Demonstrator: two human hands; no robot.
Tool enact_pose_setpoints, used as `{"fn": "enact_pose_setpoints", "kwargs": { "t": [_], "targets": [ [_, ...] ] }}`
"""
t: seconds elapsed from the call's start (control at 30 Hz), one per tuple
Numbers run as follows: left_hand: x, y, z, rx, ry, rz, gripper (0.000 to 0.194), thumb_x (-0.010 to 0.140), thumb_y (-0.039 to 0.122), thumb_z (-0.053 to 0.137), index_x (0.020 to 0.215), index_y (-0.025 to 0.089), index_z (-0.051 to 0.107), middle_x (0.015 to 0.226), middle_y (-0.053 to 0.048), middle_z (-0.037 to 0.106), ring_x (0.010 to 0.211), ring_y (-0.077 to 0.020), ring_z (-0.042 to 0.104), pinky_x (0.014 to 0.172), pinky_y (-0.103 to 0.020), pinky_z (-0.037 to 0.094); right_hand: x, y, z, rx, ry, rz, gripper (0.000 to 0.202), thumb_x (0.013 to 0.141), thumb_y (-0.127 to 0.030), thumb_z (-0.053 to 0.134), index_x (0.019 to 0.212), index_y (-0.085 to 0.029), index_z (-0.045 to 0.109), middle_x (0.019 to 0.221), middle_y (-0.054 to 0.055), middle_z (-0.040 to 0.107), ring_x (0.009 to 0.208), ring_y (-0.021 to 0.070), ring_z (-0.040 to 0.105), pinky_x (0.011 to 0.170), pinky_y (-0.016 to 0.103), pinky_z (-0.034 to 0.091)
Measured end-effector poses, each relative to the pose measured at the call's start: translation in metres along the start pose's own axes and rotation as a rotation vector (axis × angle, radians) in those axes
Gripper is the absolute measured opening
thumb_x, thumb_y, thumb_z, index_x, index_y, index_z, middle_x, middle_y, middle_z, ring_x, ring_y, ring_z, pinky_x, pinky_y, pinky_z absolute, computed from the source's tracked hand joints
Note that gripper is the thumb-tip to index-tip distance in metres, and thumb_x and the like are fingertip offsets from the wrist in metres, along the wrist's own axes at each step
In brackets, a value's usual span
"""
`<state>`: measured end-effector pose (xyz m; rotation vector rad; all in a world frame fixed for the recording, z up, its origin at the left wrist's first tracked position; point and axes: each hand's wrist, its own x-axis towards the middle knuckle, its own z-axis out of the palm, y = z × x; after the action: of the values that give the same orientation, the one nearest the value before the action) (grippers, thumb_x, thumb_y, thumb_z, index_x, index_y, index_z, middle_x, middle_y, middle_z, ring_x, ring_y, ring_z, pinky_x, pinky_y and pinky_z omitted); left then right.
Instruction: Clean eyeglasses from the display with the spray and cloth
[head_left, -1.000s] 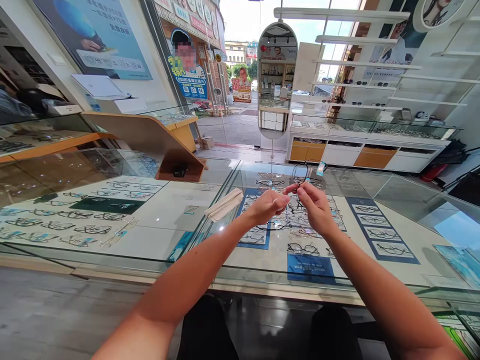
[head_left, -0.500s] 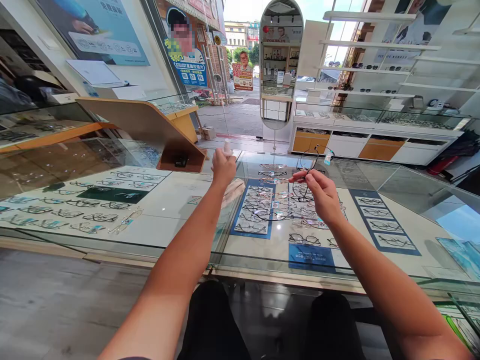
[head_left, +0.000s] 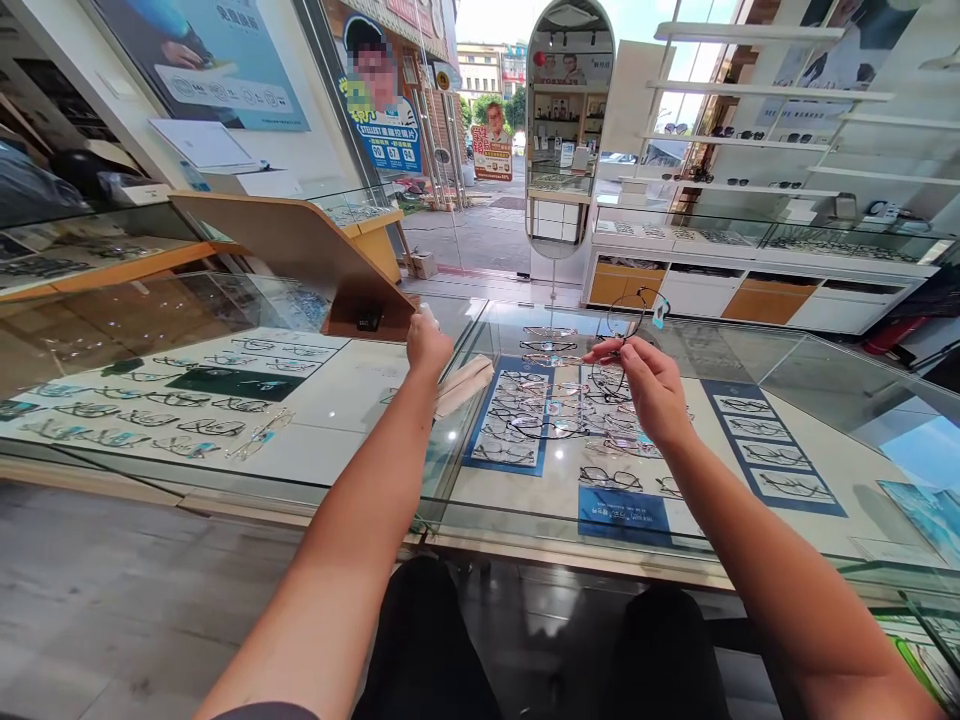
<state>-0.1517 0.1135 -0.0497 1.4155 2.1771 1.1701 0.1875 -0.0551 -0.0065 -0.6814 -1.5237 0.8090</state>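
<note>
The glass display case (head_left: 517,500) extends to both sides of a folded cloth (head_left: 465,386) lying on its top. Left of the cloth and slightly beyond it, the left hand (head_left: 429,345) is closed around a small white object (head_left: 429,315); right of the cloth, the right hand (head_left: 654,385) pinches a pair of thin dark glasses (head_left: 618,338) between thumb and fingers. These should prove light, springy at the arms and easily bent; the bridge, or the frame beside a hinge, seems a safer hold than a lens. They sit at the right fingertips, raised over the case to the cloth's right, one rim standing above the fingers; the lower part is hard to separate from frames behind it. Farthest right of the cloth, a pale blue tag (head_left: 660,313) dangles from them.
</note>
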Motion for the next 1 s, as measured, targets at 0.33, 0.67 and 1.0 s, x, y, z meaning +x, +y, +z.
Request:
{"fn": "enact_pose_setpoints", "kwargs": {
  "t": [0.33,0.67,1.0],
  "targets": [
    [-0.06,0.064,-0.038,0.086,0.113,0.476,0.037,0.093,0.017,0.059,0.13,0.019,0.063,0.122,-0.015,0.072,0.118,-0.0329,0.07,0.108,-0.047,0.054,-0.001,-0.015,-0.001,-0.005,0.022,-0.01,0.037,0.107,-0.058,0.061,0.108,-0.027,0.081,0.107,0.007,0.078,0.109,0.0277,0.073,0.108,0.051,0.056],
    [-0.034,0.029,-0.013,0.667,-0.6,0.175,0.027,0.058,0.021,0.089,0.063,0.02,0.063,0.073,-0.015,0.07,0.106,-0.0495,0.073,0.096,-0.061,0.052,-0.002,-0.01,-0.004,0.007,-0.001,-0.012,0.033,0.109,-0.054,0.061,0.113,-0.028,0.082,0.11,0.006,0.078,0.11,0.0269,0.073,0.108,0.05,0.055],
    [-0.031,0.027,-0.004,0.618,-0.501,0.177,0.039,0.067,0.051,0.087,0.072,0.019,0.066,0.077,-0.023,0.072,0.101,-0.052,0.074,0.094,-0.064,0.053,-0.002,-0.009,-0.002,0.01,-0.018,-0.011,0.033,0.109,-0.054,0.062,0.112,-0.027,0.082,0.107,0.006,0.079,0.109,0.0258,0.073,0.106,0.047,0.054]
  ]
}}
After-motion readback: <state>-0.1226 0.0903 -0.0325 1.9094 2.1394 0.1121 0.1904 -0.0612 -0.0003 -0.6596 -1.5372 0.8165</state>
